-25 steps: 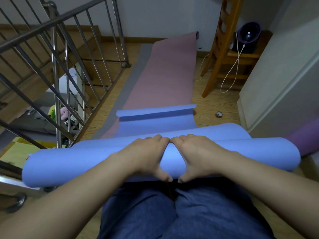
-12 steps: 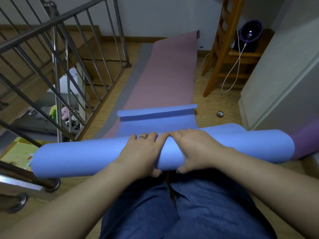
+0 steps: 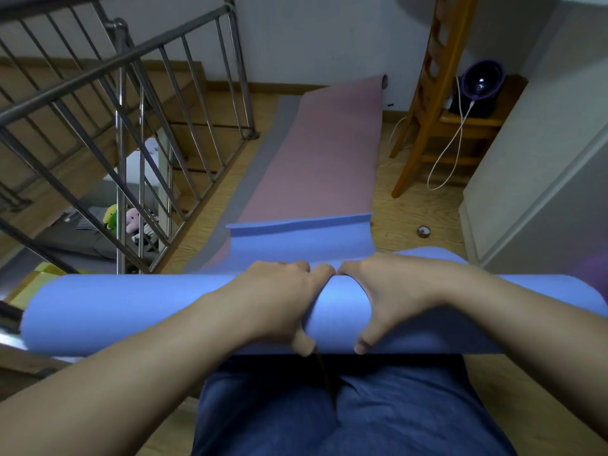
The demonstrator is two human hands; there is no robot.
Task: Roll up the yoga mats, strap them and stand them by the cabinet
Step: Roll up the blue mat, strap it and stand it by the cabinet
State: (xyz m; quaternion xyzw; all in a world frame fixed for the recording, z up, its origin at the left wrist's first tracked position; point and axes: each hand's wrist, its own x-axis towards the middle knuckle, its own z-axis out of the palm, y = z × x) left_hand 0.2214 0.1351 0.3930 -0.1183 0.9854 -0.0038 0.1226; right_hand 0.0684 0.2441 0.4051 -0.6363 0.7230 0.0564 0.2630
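A blue yoga mat (image 3: 131, 311) lies mostly rolled into a thick tube across my lap, with a short flat tail (image 3: 302, 238) still spread ahead. My left hand (image 3: 276, 301) and my right hand (image 3: 391, 291) grip the roll side by side at its middle, fingers curled over the top and thumbs underneath. Beyond the tail a pink mat (image 3: 329, 153) lies flat on the wooden floor over a grey mat (image 3: 260, 159). A white cabinet (image 3: 539, 153) stands at the right. A purple rolled mat (image 3: 592, 268) shows dimly beside it.
A metal stair railing (image 3: 131, 126) runs along the left, with a stairwell and toys below. A wooden ladder (image 3: 424, 93) and a shelf with a speaker (image 3: 480, 83) and white cable stand at the back right. A small tape roll (image 3: 423, 231) lies on the floor.
The roll has turned forward and taken in more of the tail. Both hands re-gripped it at the middle, fingers now curled further over the top.
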